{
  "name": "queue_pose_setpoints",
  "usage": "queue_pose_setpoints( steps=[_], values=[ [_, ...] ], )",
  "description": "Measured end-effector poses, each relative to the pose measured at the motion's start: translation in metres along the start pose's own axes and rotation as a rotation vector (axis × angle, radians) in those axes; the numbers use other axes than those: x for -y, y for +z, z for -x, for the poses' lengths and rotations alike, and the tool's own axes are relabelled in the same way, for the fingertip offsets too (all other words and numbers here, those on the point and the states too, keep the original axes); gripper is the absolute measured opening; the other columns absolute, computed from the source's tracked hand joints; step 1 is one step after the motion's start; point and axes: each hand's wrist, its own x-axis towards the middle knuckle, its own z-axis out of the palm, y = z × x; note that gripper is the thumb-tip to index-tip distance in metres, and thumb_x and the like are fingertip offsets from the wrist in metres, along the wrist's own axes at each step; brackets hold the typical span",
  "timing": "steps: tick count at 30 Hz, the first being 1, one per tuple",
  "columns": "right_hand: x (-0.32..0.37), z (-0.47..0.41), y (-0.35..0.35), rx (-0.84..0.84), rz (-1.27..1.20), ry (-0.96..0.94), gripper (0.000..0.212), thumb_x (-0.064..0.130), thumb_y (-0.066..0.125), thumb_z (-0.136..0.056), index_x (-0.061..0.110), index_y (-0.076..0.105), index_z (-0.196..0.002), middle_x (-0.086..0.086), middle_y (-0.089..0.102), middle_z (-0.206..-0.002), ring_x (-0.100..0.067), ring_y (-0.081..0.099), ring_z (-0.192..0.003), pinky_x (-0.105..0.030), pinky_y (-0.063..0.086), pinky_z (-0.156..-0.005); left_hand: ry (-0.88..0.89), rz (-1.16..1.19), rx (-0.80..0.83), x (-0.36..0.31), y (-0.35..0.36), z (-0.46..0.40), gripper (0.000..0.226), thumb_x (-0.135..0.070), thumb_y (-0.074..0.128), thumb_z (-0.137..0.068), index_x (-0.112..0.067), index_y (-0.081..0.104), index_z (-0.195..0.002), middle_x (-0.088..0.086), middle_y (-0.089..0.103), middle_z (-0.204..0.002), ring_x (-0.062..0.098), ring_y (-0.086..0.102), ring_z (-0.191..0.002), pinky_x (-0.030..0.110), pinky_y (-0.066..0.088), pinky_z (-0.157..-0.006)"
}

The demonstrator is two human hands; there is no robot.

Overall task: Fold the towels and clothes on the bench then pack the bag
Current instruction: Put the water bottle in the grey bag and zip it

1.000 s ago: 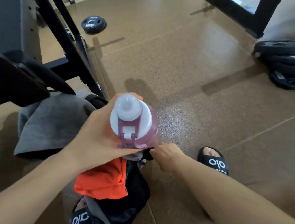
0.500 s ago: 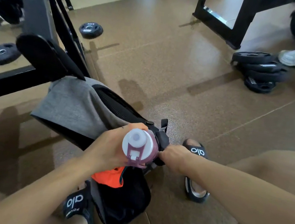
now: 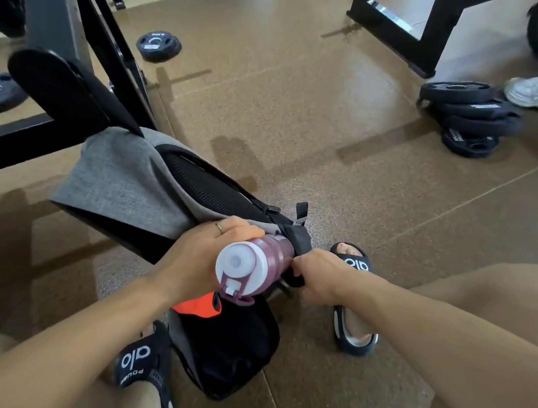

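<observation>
- We sit over a speckled brown gym floor [image 3: 340,127], with weight plates [image 3: 469,118] stacked well off to the right and a black rack frame [image 3: 76,38] to the left.
- The grey backpack [image 3: 125,180] lies tilted between our feet, its main compartment gaping below with an orange garment [image 3: 199,308] showing inside.
- Our left hand [image 3: 205,253] wraps the purple water bottle [image 3: 259,261], white lid toward us, its base entering the black side pocket [image 3: 300,242].
- Our right hand [image 3: 316,276] pinches that pocket's edge, holding it wide.
- We judge the bottle rigid, smooth and fairly weighty, best gripped round the body; the pocket fabric is soft and floppy, so it needs holding at the rim.
</observation>
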Motion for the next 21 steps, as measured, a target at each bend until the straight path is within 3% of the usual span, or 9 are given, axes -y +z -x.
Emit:
queue_pose_setpoints(
  steps=[7,9,12,16,21],
  values=[
    [-0.006,0.008,0.001,-0.113,-0.099,0.011,0.017,0.021,0.065,-0.077,0.009,0.067,-0.089,-0.009,0.069,-0.086,-0.031,0.063,-0.082,-0.034,0.053,-0.069,-0.058,-0.031,0.087,-0.012,-0.006,-0.008,0.055,-0.040,0.064,-0.079,-0.029,0.049,-0.131,-0.007,0.054,-0.125,0.025,0.065,-0.101,0.040,0.057,-0.083],
    [-0.003,0.011,0.004,-0.128,-0.123,0.005,0.018,0.027,0.066,-0.078,0.009,0.064,-0.080,-0.008,0.069,-0.079,-0.031,0.063,-0.074,-0.034,0.052,-0.065,-0.063,-0.033,0.200,-0.024,-0.014,-0.012,0.076,-0.062,0.071,-0.072,-0.028,0.050,-0.138,-0.005,0.053,-0.129,0.022,0.063,-0.107,0.038,0.053,-0.088],
    [0.003,0.017,0.003,-0.133,-0.088,-0.023,0.020,0.032,0.066,-0.084,0.016,0.059,-0.073,-0.009,0.070,-0.081,-0.030,0.062,-0.071,-0.029,0.043,-0.062,0.011,-0.277,0.304,-0.047,-0.015,-0.008,0.101,-0.087,0.062,-0.061,-0.023,0.054,-0.138,0.001,0.053,-0.133,0.022,0.055,-0.116,0.041,0.044,-0.101],
    [0.005,0.018,0.002,-0.095,-0.012,-0.003,0.024,0.024,0.066,-0.085,0.022,0.047,-0.070,-0.009,0.070,-0.088,-0.031,0.066,-0.082,-0.033,0.047,-0.067,0.135,-0.372,0.299,-0.064,0.006,-0.002,0.092,-0.073,0.072,-0.062,-0.010,0.060,-0.127,0.011,0.061,-0.126,0.031,0.060,-0.107,0.044,0.045,-0.093],
    [0.007,0.020,-0.004,-0.079,-0.001,0.000,0.024,0.042,0.062,-0.085,0.020,0.055,-0.078,-0.003,0.065,-0.083,-0.027,0.062,-0.077,-0.034,0.047,-0.066,0.143,-0.200,0.179,-0.058,-0.004,-0.009,0.074,-0.051,0.074,-0.078,-0.005,0.057,-0.134,0.012,0.062,-0.126,0.032,0.063,-0.110,0.042,0.050,-0.094]
  ],
)
